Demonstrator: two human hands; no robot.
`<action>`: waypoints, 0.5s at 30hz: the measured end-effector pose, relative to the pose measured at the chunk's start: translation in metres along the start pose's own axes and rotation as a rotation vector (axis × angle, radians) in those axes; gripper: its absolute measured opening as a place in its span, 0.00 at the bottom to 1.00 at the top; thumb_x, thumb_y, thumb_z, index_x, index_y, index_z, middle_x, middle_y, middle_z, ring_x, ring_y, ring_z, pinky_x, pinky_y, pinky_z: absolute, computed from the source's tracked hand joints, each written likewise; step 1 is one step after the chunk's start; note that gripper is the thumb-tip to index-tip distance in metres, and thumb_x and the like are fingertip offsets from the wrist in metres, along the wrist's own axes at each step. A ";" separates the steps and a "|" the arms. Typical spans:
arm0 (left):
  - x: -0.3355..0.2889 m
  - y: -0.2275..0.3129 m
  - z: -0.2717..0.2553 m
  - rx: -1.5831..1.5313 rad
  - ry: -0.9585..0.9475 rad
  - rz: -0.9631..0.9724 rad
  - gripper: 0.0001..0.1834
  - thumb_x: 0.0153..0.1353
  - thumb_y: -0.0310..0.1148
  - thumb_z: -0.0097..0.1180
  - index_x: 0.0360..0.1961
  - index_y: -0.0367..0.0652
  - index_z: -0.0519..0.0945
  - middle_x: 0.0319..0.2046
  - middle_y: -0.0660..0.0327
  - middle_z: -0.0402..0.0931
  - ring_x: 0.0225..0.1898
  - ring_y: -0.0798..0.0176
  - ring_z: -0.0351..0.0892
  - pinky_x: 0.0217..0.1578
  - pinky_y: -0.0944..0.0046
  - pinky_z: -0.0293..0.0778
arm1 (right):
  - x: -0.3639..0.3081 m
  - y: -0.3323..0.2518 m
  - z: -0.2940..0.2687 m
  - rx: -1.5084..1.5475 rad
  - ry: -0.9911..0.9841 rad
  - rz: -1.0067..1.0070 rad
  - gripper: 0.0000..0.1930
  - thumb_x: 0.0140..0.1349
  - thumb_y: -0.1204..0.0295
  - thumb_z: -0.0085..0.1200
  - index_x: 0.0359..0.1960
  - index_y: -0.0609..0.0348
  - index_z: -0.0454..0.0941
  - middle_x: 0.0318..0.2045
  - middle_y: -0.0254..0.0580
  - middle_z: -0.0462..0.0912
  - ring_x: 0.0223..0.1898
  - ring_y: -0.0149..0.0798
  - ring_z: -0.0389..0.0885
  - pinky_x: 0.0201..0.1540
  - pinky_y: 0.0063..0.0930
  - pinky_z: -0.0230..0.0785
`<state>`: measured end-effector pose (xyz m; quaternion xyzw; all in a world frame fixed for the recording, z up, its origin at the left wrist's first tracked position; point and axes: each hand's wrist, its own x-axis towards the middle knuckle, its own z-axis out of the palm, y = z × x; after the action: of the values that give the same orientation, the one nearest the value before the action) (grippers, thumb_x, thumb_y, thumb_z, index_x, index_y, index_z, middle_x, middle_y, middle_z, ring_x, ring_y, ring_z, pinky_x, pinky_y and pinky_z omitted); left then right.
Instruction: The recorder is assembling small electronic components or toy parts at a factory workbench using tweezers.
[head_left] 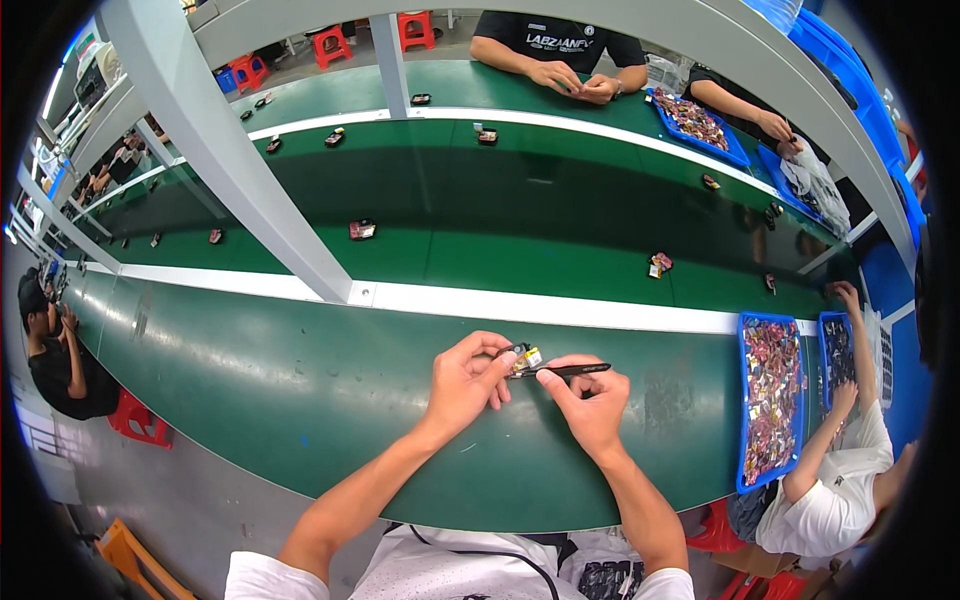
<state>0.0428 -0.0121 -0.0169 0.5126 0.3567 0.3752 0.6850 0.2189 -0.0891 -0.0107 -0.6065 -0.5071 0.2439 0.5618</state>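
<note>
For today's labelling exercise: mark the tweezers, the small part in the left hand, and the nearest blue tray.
tweezers (pixel 572 370), head view, mid shaft
small part (pixel 525 357), head view, yellow face
blue tray (pixel 744 400), head view, left rim

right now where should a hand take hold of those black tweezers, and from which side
Probably by the rear half of the black tweezers, from the person's right: they lie level, tips pointing left into the small part pinched by the left hand. The right hand grips them mid-shaft.
</note>
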 end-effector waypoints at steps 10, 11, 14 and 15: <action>-0.003 -0.004 0.001 -0.033 -0.046 0.031 0.11 0.71 0.24 0.55 0.51 0.29 0.74 0.36 0.53 0.79 0.23 0.65 0.82 0.17 0.70 0.76 | 0.000 0.004 0.004 0.218 -0.015 0.140 0.06 0.58 0.78 0.70 0.35 0.64 0.87 0.15 0.17 0.68 0.16 0.13 0.55 0.19 0.16 0.41; -0.002 -0.004 0.001 -0.026 -0.047 0.030 0.12 0.71 0.24 0.55 0.51 0.29 0.74 0.36 0.53 0.79 0.23 0.65 0.82 0.18 0.70 0.76 | 0.000 0.007 0.003 0.247 -0.022 0.146 0.05 0.59 0.78 0.70 0.36 0.65 0.87 0.16 0.17 0.69 0.17 0.12 0.56 0.19 0.16 0.41; -0.002 -0.004 0.002 -0.020 -0.049 0.033 0.12 0.71 0.24 0.55 0.51 0.29 0.74 0.34 0.53 0.80 0.23 0.65 0.82 0.18 0.70 0.76 | 0.000 0.008 0.001 0.286 -0.035 0.159 0.05 0.59 0.79 0.69 0.36 0.65 0.86 0.16 0.17 0.69 0.17 0.12 0.56 0.19 0.15 0.42; -0.002 -0.004 0.002 -0.019 -0.049 0.036 0.11 0.71 0.24 0.55 0.51 0.29 0.74 0.33 0.53 0.80 0.23 0.65 0.82 0.18 0.70 0.76 | 0.000 0.008 0.001 0.296 -0.041 0.165 0.05 0.59 0.80 0.69 0.36 0.65 0.86 0.16 0.17 0.69 0.17 0.12 0.56 0.19 0.15 0.42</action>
<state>0.0440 -0.0155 -0.0206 0.5214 0.3268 0.3782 0.6916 0.2211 -0.0875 -0.0181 -0.5517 -0.4254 0.3737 0.6124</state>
